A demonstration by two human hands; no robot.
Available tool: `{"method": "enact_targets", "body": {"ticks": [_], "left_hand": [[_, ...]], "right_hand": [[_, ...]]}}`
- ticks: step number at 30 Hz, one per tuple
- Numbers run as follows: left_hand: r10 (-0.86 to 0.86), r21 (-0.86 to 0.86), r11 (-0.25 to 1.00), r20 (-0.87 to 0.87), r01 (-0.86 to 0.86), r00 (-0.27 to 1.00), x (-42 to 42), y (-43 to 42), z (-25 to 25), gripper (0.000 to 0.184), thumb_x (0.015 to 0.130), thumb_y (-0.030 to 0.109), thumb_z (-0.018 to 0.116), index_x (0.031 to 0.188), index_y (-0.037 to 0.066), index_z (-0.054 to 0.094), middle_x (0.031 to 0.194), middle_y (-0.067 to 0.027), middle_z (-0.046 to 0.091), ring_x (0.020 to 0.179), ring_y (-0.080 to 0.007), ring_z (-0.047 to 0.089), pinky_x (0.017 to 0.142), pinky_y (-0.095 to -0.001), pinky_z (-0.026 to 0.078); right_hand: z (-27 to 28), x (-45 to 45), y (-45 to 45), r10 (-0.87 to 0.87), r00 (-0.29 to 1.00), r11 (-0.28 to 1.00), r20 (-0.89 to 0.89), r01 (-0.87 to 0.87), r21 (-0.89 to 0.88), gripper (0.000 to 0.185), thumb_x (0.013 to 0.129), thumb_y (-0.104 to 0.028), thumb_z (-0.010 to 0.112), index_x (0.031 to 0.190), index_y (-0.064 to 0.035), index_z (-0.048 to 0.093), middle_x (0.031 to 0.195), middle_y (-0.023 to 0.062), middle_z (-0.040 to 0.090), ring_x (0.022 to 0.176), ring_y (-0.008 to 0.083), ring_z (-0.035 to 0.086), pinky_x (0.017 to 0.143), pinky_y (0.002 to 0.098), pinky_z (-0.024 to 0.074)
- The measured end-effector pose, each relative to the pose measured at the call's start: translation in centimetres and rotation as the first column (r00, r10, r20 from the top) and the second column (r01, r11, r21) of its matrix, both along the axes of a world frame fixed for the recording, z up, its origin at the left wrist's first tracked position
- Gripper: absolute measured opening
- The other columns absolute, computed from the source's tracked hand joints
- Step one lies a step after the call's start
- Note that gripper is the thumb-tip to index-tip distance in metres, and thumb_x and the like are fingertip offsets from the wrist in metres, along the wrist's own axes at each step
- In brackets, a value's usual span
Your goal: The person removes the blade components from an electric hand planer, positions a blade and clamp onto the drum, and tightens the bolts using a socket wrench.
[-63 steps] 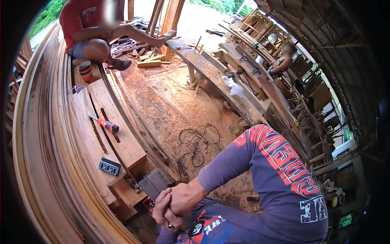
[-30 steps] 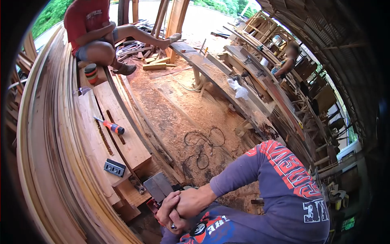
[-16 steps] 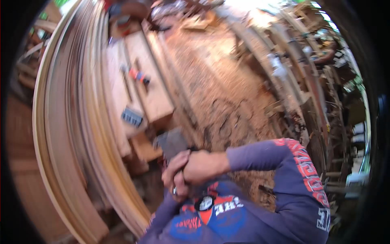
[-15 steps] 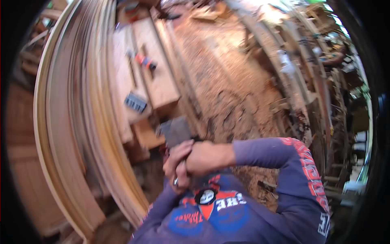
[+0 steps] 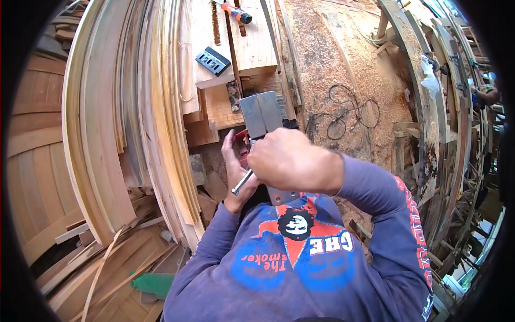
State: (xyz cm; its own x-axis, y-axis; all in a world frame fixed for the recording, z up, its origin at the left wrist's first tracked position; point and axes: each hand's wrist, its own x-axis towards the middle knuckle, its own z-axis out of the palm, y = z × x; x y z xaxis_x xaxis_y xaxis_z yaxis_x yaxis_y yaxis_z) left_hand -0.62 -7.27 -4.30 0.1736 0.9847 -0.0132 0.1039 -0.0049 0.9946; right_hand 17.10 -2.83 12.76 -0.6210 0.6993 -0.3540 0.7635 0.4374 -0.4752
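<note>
Metal rod (image 5: pixel 242 182), one, in right hand (image 5: pixel 289 160), one planer (image 5: pixel 262 114) at left hand (image 5: pixel 235 167)

Right fingers (image 5: pixel 264 154) grip a metal rod (image 5: pixel 242 182).

Timber blocks (image 5: pixel 255 51) stand before the metal-topped tool (image 5: pixel 255 115); room lies rightward, above looped cable (image 5: pixel 354 103).

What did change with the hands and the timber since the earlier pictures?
The left hand and right hand, clasped earlier, have unclasped: the left is beside the red part, the right now grips a metal rod. The screwdriver and black block stay on the timber.
</note>
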Motion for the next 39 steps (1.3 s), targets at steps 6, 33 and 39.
{"method": "enact_targets", "body": {"ticks": [6,33,39], "left_hand": [[-0.023,-0.123,0.992,0.011,0.024,1.0,0.2,0.3,-0.5,0.112,0.073,0.047,0.097,0.156,-0.002,0.041,0.158,-0.0228,0.042,0.147,-0.0351,0.045,0.122,-0.044,0.037],[-0.205,-0.26,0.939,0.106,0.226,0.973,-1.1,2.4,0.3,0.097,0.087,0.015,0.089,0.163,0.002,0.03,0.158,-0.0165,0.047,0.143,-0.0261,0.051,0.121,-0.0406,0.041],[-0.203,-0.248,0.944,0.085,0.218,0.976,-0.9,2.6,1.1,0.098,0.086,0.018,0.09,0.162,0.001,0.032,0.158,-0.017,0.048,0.143,-0.0254,0.051,0.121,-0.0399,0.04]], "right_hand": [[2.1,6.7,0.6,-0.537,0.67,0.833,-0.513,0.518,-0.195,0.027,0.108,-0.012,0.05,0.121,-0.0016,0.071,0.081,0.0047,0.066,0.06,0.0144,0.061,0.054,0.0309,0.0511],[-16.8,1.8,-8.9,-0.714,-0.183,0.309,-0.676,0.784,-0.538,0.031,0.107,-0.025,0.068,0.119,-0.0006,0.054,0.126,0.0121,0.065,0.105,0.0127,0.062,0.095,0.0298,0.0514],[-17.0,1.7,-8.6,-0.689,-0.218,0.334,-0.691,0.751,-0.57,0.036,0.107,-0.025,0.069,0.128,0.0016,0.058,0.116,0.009,0.068,0.101,0.0114,0.063,0.089,0.0285,0.0527]]}}
